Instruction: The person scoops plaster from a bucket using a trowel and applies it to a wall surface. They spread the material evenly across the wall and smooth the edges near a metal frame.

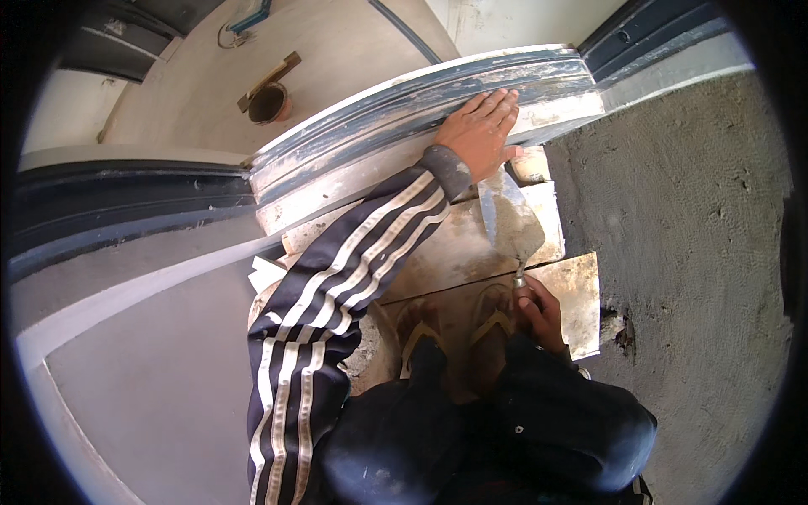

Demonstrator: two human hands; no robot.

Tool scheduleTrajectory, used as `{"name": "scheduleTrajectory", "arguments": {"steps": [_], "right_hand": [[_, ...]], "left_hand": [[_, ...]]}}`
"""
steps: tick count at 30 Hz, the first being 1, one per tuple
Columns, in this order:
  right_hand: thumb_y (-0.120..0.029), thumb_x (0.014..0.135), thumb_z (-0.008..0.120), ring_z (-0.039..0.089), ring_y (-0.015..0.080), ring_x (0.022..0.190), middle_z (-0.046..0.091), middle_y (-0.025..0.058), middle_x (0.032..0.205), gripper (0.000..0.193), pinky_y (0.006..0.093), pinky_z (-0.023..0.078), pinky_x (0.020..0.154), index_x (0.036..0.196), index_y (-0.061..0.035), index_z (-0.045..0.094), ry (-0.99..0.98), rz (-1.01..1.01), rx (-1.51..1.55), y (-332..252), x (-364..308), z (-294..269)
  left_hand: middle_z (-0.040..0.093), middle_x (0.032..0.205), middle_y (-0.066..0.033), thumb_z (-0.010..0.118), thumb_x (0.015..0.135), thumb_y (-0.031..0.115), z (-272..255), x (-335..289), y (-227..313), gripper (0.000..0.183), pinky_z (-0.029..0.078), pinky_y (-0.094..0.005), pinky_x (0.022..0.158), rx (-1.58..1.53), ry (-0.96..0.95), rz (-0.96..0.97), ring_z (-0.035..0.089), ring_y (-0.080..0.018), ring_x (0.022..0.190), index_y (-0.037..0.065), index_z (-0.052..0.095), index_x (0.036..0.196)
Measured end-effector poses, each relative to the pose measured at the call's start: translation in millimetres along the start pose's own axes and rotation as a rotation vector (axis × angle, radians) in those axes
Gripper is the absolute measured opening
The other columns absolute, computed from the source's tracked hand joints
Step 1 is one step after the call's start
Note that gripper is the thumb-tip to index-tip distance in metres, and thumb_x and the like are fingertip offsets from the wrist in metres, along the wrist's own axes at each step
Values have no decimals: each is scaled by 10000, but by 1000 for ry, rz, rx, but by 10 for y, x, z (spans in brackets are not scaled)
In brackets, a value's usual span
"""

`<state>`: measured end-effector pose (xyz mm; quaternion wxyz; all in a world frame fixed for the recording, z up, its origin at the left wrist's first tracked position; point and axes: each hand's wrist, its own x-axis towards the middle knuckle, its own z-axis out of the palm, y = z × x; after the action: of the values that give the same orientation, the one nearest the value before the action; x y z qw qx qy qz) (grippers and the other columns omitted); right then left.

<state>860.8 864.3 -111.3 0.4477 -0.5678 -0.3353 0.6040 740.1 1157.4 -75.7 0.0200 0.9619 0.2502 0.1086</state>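
My left hand [480,135], at the end of a dark striped sleeve, lies flat with its fingers stretched out on the blue-and-white window or door sill [353,118]. Lower down, my right hand [545,316] is wrapped round the handle of a pointing-shaped trowel [515,220]. Grey mortar smears the trowel's blade, which points away from me toward the sill and partly covers the pale boards below it. The blade's tip sits just under my left wrist.
Stained boards [438,252] lie under my sandalled feet. Rough grey mortar [673,219] covers the surface at right, with a broken dark spot near the board's corner. Beyond the sill, a bucket [269,103] stands beside a wooden strip [273,77] on the floor.
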Motion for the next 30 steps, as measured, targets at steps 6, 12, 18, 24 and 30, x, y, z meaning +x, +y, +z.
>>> {"name": "scheduleTrajectory", "arguments": {"steps": [6, 12, 18, 24, 30], "right_hand": [[-157, 889, 502, 494, 78, 655, 560, 23, 787, 448, 210, 405, 600, 1284, 46, 437, 35, 52, 109, 35, -31, -4], [-158, 868, 529, 508, 88, 670, 558, 26, 749, 460, 233, 431, 617, 1258, 75, 459, 26, 21, 140, 4, 15, 56], [-189, 878, 532, 481, 85, 656, 529, 13, 762, 481, 228, 412, 609, 1267, 78, 437, -6, 96, 187, -67, 33, 42], [-227, 884, 534, 464, 65, 602, 522, 1, 761, 458, 210, 383, 538, 1250, 38, 458, -19, 114, 201, -162, 45, 291], [-247, 874, 542, 479, 64, 636, 547, 8, 784, 450, 214, 400, 559, 1231, 20, 480, 52, 107, 155, -78, 45, 91]], "left_hand": [[364, 1405, -155, 471, 912, 429, -278, -606, -83, 620, 288, -386, 1079, 72, -83, -192, 325, -283, 1316, 7, 360, 1353], [359, 1314, -360, 469, 888, 520, -1318, -1999, -269, 789, 398, -461, 984, 366, -612, -833, 408, -461, 1211, -25, 237, 1408], [402, 1360, -208, 637, 819, 391, -1348, -1325, -119, 726, 333, -434, 1046, 105, 15, -294, 396, -339, 1260, 8, 341, 1359], [201, 1502, -121, 499, 870, 479, -437, -1171, -162, 746, 148, -400, 1139, 199, -169, -175, 205, -280, 1381, 37, 252, 1418], [91, 1517, -183, 441, 897, 505, -766, -2007, -478, 784, 128, -406, 1144, 276, -313, -438, 116, -302, 1406, 39, 146, 1454]]}}
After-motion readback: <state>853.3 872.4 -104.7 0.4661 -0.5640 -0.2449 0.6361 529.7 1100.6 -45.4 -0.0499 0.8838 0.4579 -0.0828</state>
